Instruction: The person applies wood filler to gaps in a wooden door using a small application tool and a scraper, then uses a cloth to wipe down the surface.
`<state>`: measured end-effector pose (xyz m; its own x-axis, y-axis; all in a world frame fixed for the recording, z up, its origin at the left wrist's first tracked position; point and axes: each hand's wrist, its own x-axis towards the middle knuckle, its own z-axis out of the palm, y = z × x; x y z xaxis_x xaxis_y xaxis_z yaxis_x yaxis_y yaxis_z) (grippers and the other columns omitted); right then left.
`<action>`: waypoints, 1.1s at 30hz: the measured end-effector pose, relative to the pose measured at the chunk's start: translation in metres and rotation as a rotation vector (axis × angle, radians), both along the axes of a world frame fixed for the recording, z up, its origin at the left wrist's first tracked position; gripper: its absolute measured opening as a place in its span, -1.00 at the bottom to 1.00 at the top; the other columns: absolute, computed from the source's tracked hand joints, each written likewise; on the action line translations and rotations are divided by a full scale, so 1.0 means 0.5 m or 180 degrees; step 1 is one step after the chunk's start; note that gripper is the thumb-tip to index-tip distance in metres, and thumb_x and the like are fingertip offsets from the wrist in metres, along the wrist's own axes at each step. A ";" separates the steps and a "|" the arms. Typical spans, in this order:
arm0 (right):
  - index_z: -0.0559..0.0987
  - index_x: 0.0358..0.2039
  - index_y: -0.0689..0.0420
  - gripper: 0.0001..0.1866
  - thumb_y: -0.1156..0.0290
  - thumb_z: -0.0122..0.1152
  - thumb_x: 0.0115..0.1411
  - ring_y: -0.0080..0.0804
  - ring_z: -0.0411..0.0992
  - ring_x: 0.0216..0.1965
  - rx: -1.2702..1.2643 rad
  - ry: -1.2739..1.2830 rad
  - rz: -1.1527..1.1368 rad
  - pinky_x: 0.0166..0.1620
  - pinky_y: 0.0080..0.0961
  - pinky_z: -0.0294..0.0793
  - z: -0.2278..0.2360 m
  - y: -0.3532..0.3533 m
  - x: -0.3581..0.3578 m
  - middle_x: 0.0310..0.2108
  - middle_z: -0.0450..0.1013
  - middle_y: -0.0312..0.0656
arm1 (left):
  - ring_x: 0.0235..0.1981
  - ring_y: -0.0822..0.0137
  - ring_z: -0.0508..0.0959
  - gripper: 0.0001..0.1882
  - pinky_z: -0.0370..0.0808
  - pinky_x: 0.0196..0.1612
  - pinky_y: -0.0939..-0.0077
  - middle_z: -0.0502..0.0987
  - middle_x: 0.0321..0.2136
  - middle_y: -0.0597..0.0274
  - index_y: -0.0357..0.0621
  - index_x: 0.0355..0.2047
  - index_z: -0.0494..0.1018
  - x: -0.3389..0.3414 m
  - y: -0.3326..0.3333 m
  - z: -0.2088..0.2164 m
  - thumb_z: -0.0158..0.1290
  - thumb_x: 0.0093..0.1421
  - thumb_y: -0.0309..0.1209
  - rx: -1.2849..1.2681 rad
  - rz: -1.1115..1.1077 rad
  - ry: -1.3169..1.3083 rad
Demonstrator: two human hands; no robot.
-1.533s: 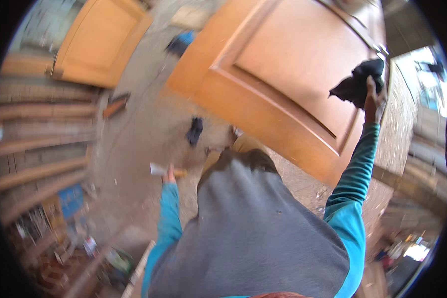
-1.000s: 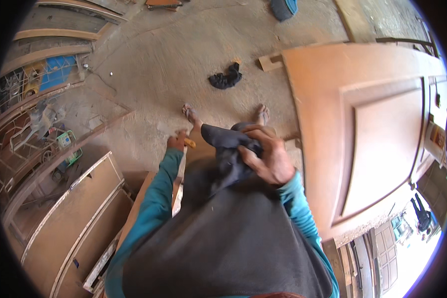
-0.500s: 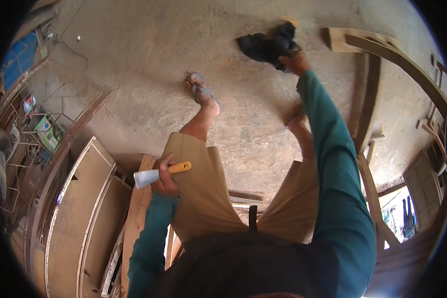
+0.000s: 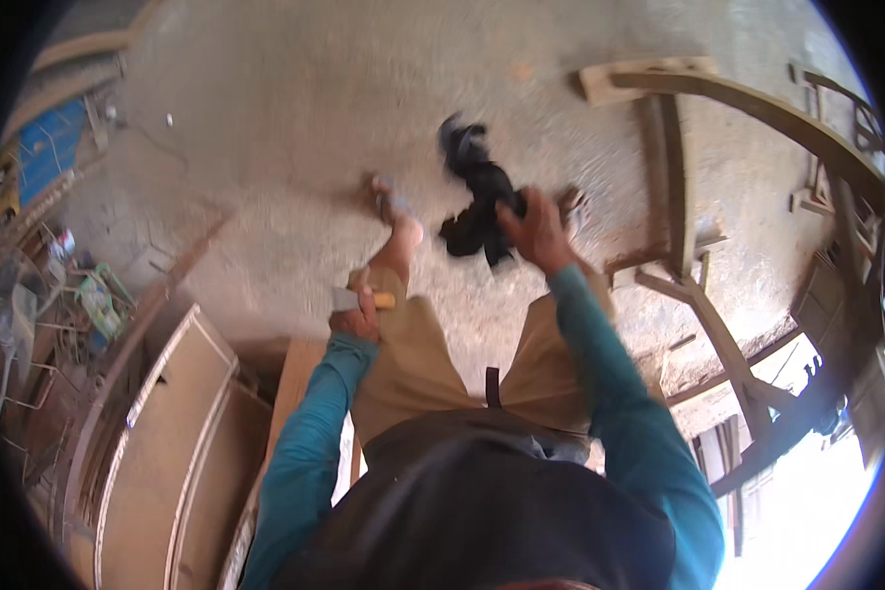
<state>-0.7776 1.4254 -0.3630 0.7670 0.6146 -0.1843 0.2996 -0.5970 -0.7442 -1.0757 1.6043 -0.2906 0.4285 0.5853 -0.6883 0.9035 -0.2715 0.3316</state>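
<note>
My right hand grips a crumpled black cloth, which hangs in front of my knees, its far end smeared by motion. Against my left thigh, my left hand is closed round a putty knife with a yellow handle. The knife's flat metal blade points to the left, and part of the handle is covered by my fingers.
Curved wooden frame pieces stand on the right. At lower left lean flat wooden panels with pale edges. A wire rack with odds and ends, among them a green item, is at far left. Concrete floor lies ahead.
My right hand has drawn the black cloth off the floor, back toward my body and a little left. My left hand still holds the putty knife, now slightly farther forward. The view has shifted.
</note>
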 end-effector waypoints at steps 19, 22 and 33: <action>0.45 -0.04 0.12 -0.49 0.15 0.41 0.10 -0.04 0.40 0.07 0.0635 -0.0835 0.0676 0.12 -0.11 0.37 0.941 -0.361 0.048 0.02 0.38 0.02 | 0.12 0.09 0.51 -0.40 0.41 0.24 0.20 0.48 0.10 -0.03 -0.31 0.21 0.34 0.490 -0.395 0.662 -0.14 0.43 -0.01 -0.4346 0.1816 -0.2750; 0.44 0.05 0.11 -0.40 0.08 0.42 0.10 -0.04 0.29 0.24 0.0884 -0.1514 0.0406 0.26 0.02 0.23 0.984 -0.409 -0.008 0.14 0.33 0.06 | 0.10 0.05 0.52 -0.39 0.46 0.21 0.17 0.45 0.13 -0.11 -0.39 0.22 0.30 0.487 -0.393 0.693 -0.12 0.43 -0.07 -0.3271 0.0802 -0.2542; 0.25 0.32 0.09 -0.23 0.53 0.35 0.10 0.27 0.22 0.29 0.0746 -0.0919 -0.0684 0.28 -0.15 0.40 1.030 -0.563 -0.224 0.31 0.08 0.30 | 0.20 0.13 0.44 -0.28 0.41 0.26 0.21 0.36 0.23 -0.06 -0.36 0.31 0.22 0.425 -0.523 0.807 -0.29 0.49 0.08 -0.3971 -0.0022 -0.2525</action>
<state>-0.8897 1.1439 0.1518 0.8818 0.4350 0.1823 0.4028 -0.4933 -0.7710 -0.8632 1.3428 0.1128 0.9250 -0.1988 -0.3237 0.3787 0.5505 0.7441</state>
